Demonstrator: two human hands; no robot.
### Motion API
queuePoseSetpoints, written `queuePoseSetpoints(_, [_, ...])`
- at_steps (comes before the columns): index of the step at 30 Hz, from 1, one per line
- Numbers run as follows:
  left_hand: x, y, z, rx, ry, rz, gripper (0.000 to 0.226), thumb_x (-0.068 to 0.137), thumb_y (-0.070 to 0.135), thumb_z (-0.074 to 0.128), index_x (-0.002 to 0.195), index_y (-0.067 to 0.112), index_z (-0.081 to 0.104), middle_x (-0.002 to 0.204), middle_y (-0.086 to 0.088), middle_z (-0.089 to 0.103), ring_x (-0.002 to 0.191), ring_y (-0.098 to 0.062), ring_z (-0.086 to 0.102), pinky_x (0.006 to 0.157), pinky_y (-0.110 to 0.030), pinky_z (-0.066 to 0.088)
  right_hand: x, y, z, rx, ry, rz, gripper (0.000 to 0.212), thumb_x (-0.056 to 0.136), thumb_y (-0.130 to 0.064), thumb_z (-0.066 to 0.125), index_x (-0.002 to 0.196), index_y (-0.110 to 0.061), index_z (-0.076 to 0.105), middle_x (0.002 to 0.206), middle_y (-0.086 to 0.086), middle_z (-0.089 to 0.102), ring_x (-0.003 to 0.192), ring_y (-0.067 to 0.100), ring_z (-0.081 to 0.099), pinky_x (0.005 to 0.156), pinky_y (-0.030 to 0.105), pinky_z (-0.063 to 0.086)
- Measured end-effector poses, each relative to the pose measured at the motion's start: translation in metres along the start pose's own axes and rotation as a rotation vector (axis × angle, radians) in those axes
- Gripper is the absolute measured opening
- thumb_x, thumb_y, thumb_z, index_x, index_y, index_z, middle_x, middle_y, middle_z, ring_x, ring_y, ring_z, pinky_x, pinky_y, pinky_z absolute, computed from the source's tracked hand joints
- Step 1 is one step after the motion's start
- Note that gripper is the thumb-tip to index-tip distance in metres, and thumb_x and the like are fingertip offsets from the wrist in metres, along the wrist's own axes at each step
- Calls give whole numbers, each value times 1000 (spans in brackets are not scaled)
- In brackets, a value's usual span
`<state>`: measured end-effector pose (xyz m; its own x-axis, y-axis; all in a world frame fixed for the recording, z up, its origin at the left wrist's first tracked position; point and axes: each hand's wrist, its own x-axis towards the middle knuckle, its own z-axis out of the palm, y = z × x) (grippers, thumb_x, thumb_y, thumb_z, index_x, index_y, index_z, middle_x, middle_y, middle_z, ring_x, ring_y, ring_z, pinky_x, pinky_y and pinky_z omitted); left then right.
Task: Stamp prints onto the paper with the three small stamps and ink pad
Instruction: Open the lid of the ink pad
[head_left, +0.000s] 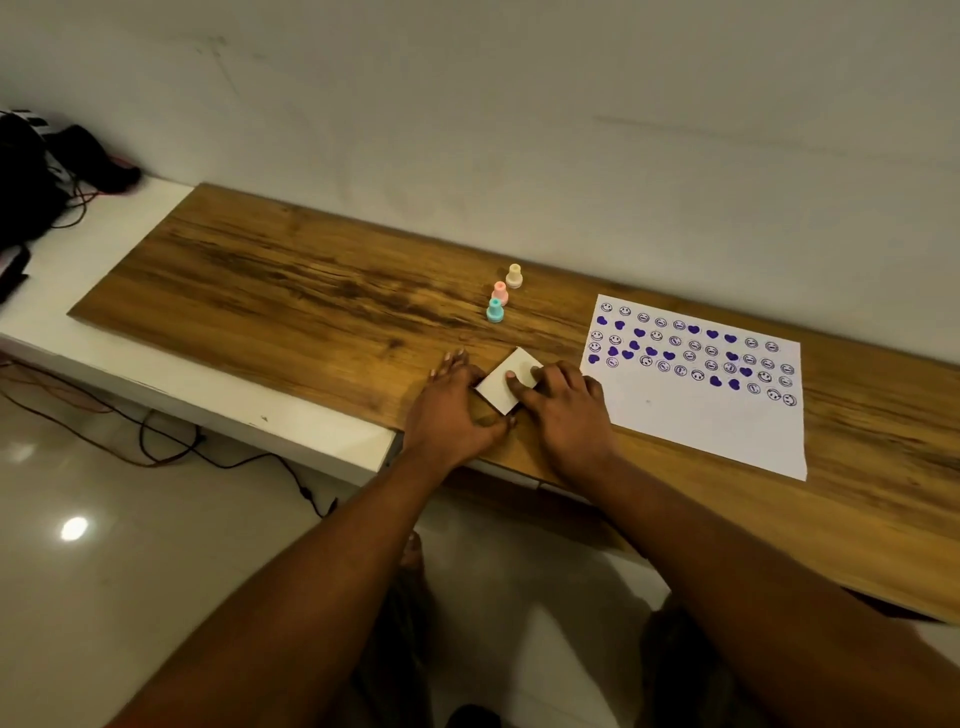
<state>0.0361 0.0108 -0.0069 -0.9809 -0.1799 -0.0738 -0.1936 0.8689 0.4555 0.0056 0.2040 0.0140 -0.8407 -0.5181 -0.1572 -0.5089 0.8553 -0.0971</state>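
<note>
- Upper left of the frame: dark bag (26, 176) and tangled cables (78, 200) piled on a white ledge (130, 260) against the pale wall.
- Lower left: glossy tiled floor (104, 545) with a bright light reflection and a thin wire trailing across it.
- Across the middle, left to right: long wood-grain surface (291, 291) lying along the wall, its near edge overhanging the white ledge.
- Centre, slightly below the middle: left hand (453, 410) laid flat, fingers spread and loosely curled, thumb side pressed against the left corner of a small white square ink pad (501, 387); cover apparently shut, no ink visible.
- Just right of it: right hand (563, 405) resting on the same ink pad, fingertips on its top face, fingers bent but not wrapped around it; ink pad flat on the surface between both hands, turned corner-on like a diamond.
- Above the hands, centre: three small stamps standing upright in a short diagonal row, apart from both hands — blue stamp (495, 310) nearest, pink stamp (500, 292) next, cream stamp (514, 275) farthest.
- Right of centre: white paper (701, 415) flat on the surface, just beside the right hand, upper half filled with rows of purple smiley faces and solid hearts, lower half blank.
- Bottom of the frame: two bare forearms reaching in from the lower edge.
</note>
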Motion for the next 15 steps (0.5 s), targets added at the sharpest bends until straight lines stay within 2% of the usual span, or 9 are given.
queuePoseSetpoints(3, [5, 2, -4, 59, -56, 6, 81, 70, 71, 77, 136, 30, 53, 169, -3, 31, 157, -21, 27, 113, -40, 41, 2, 3, 1, 6, -1, -21, 70, 106, -42, 56, 165, -43, 19, 165, 8, 26, 156, 34, 22, 125, 52, 25])
queuePoseSetpoints(6, [10, 1, -14, 107, -83, 28, 82, 69, 65, 82, 138, 31, 54, 166, -1, 37, 151, -21, 38, 107, -39, 46, 17, 14, -5, 45, 6, -111, 61, 106, -42, 57, 161, -44, 33, 161, 7, 37, 151, 31, 32, 123, 50, 29])
queuePoseSetpoints(8, [14, 0, -21, 122, -94, 65, 83, 69, 63, 82, 140, 31, 54, 163, -1, 41, 149, -21, 40, 107, -39, 45, 23, 27, -7, 117, 6, -173, 55, 106, -46, 55, 159, -44, 38, 166, 4, 33, 155, 30, 28, 124, 50, 30])
queuePoseSetpoints(11, [22, 1, -31, 127, -163, 117, 85, 72, 58, 84, 146, 31, 52, 169, -1, 31, 159, -20, 20, 119, -40, 34, 26, 42, -7, 223, -20, -212, 52, 105, -47, 55, 156, -44, 43, 173, -2, 26, 160, 26, 21, 126, 51, 28])
queuePoseSetpoints(15, [29, 2, -38, 69, -220, 165, 82, 73, 48, 87, 146, 32, 52, 173, -2, 23, 161, -21, 9, 124, -41, 26, 32, 46, -12, 196, -5, -236, 49, 103, -46, 58, 151, -40, 49, 165, -4, 42, 154, 23, 34, 122, 49, 30])
